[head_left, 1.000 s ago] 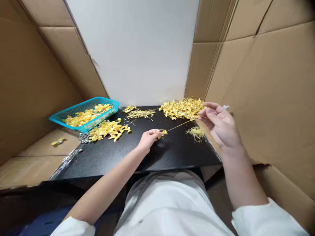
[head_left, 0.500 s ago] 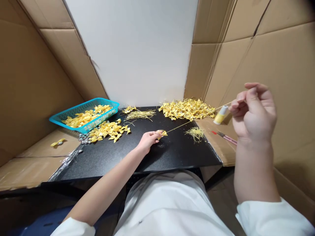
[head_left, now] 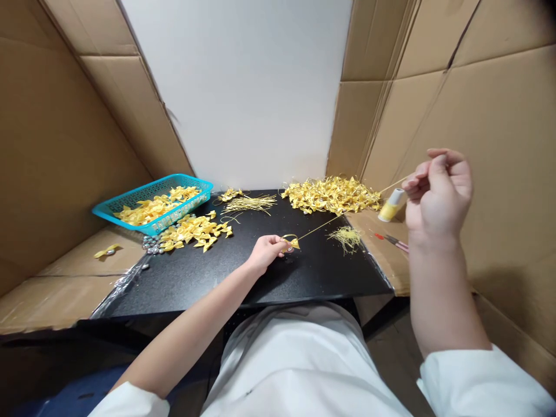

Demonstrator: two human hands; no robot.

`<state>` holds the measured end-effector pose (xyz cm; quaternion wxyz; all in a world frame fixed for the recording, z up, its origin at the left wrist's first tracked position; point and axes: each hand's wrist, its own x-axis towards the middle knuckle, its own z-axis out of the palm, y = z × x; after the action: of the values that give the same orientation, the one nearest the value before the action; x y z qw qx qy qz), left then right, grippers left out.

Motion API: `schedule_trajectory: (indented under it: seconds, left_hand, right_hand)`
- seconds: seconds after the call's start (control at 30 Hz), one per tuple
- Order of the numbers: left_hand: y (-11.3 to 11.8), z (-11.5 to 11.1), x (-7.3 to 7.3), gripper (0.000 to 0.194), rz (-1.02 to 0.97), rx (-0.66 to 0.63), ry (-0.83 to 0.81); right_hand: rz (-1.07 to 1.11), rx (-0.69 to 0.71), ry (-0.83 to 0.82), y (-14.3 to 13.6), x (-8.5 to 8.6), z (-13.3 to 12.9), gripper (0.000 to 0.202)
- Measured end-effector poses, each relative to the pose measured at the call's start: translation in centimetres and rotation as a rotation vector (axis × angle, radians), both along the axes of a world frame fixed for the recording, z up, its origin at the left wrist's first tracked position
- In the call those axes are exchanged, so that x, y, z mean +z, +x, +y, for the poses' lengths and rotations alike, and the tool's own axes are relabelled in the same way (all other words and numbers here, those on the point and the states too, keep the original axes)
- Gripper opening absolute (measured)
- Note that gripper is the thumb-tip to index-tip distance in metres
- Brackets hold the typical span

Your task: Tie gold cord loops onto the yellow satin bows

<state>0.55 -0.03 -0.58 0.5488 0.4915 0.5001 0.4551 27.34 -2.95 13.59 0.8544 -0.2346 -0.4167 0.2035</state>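
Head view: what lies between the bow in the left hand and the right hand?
The head view shows a yellow cord running from the bow to the right hand, visually crossing the bow pile.

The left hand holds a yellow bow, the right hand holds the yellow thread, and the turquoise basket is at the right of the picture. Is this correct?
Not quite: the turquoise basket is at the left, as the head view shows. The left hand holds a yellow bow, the right hand the yellow thread.
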Motion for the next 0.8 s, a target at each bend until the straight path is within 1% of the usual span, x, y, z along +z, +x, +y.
schedule_trajectory:
  seconds: [0.13, 0.27, 0.33, 0.4, 0.43, 0.5, 0.63, 0.73, 0.8]
  left_hand:
    - [0.0, -0.1, 0.1, 0.021, 0.028, -0.003, 0.002]
    - [0.1, -0.1, 0.0, 0.022, 0.023, 0.020, 0.021]
    - [0.1, 0.0, -0.2, 0.023, 0.010, 0.043, 0.045]
    - [0.0, 0.2, -0.3, 0.024, -0.014, 0.066, 0.056]
    - [0.0, 0.4, -0.4, 0.024, -0.031, 0.075, 0.055]
    - [-0.1, 0.5, -0.4, 0.026, -0.070, 0.075, 0.053]
    - [0.0, 0.2, 0.0, 0.029, -0.144, 0.019, 0.051]
    - [0.1, -0.3, 0.3, 0.032, -0.163, -0.024, 0.050]
    - [0.1, -0.6, 0.3, 0.034, -0.178, -0.051, 0.064]
  right_hand:
    - [0.014, 0.015, 0.006, 0.1, 0.1, 0.3, 0.019]
    - [0.012, 0.064, 0.037, 0.1, 0.4, 0.2, 0.019]
    - [0.012, 0.077, 0.051, -0.4, 0.0, -0.1, 0.015]
    - [-0.019, 0.093, 0.019, -1.5, -0.9, -0.6, 0.008]
    - [-0.054, 0.116, -0.023, -2.3, -1.6, -0.8, 0.006]
    - [-0.146, 0.186, -0.134, -4.3, -3.6, -1.3, 0.013]
    - [-0.257, 0.395, -0.309, -9.0, -8.6, -1.6, 0.021]
    - [-0.342, 0.454, -0.438, -11.5, -11.9, -1.3, 0.030]
    - [-0.393, 0.478, -0.492, -12.3, -13.5, -1.0, 0.034]
